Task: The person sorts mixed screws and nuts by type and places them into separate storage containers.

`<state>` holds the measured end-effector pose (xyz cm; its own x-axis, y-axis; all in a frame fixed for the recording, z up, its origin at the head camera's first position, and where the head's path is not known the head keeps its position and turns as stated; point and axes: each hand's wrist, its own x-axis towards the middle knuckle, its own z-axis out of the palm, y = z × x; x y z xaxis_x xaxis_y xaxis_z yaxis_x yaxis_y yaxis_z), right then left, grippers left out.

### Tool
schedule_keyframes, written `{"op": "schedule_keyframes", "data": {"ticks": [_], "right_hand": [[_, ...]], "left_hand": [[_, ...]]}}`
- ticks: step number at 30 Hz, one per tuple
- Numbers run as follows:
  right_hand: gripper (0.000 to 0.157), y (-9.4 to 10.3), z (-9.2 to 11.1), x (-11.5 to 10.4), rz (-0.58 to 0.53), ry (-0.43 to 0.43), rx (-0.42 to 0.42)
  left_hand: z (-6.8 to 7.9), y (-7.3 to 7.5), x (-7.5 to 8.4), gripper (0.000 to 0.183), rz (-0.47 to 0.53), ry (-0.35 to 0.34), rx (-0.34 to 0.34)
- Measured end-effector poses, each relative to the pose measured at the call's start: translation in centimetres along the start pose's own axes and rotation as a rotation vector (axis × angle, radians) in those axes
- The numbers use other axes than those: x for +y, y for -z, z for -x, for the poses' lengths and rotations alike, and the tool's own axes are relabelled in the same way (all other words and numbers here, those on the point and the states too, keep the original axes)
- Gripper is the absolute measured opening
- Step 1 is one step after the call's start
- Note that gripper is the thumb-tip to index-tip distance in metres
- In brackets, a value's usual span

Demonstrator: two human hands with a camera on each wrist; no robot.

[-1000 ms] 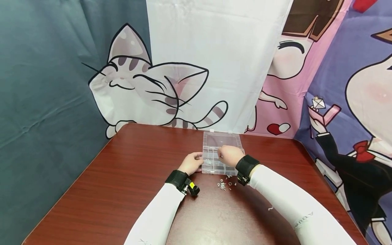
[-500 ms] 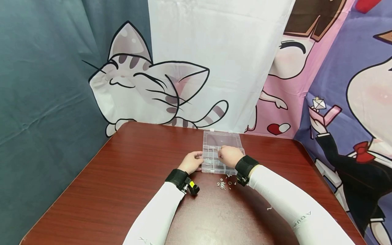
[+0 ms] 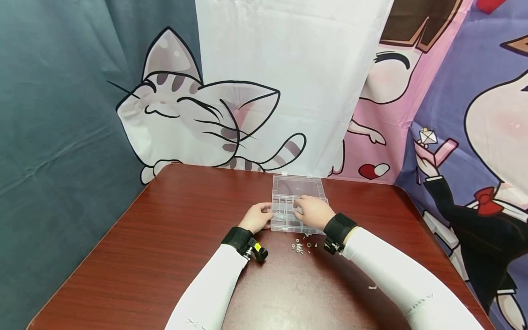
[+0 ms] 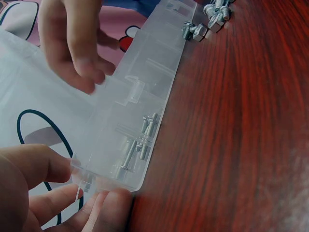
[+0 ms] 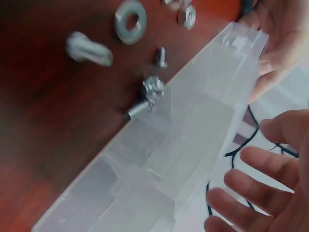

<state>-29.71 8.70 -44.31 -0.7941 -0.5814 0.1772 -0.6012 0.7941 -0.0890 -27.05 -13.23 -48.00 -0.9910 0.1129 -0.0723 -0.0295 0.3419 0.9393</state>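
A clear plastic compartment box [image 3: 292, 227] lies on the table with its lid [image 3: 300, 187] raised back. My left hand [image 3: 256, 218] grips the box's left side, thumb and fingers about its corner in the left wrist view. Several long screws [image 4: 140, 145] lie in the compartment closest to that hand. Over the box hovers my right hand [image 3: 313, 211], its fingers spread and loosely bent, with nothing seen between them in the right wrist view. In front of the box lies a scatter of bolts [image 5: 89, 50], washers [image 5: 130, 21] and small screws [image 5: 161, 58].
The brown table [image 3: 198, 201] runs back to a printed cloth backdrop [image 3: 251, 55]. A small pale piece [image 3: 372, 287] lies beside my right forearm. Loose hardware sits close along the box's front edge.
My right hand has loosened from bunched fingers to spread ones and shifted slightly right above the box. The left hand keeps its hold on the box.
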Motion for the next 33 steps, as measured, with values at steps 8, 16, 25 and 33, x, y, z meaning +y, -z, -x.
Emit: {"op": "schedule_keyframes", "data": {"ticks": [8,16,25,33], "right_hand": [[0.058,1.5,5.3,-1.1,-0.075,0.023,0.114],[0.069,2.1,9.3,-1.6,-0.121,0.035,0.173],[0.060,1.5,9.9,-1.8,-0.104,0.063,0.148],[0.014,0.5,9.3,-2.4,0.043,0.231,0.141]], "left_hand": [[-0.2,-0.1,-0.3,0.046,-0.005,0.003,-0.002],[-0.2,-0.1,-0.2,0.047,-0.006,-0.003,0.008],[-0.1,-0.2,-0.2,0.046,0.004,0.007,-0.009],[-0.2,0.0,0.0,0.046,0.000,0.015,-0.002]]}}
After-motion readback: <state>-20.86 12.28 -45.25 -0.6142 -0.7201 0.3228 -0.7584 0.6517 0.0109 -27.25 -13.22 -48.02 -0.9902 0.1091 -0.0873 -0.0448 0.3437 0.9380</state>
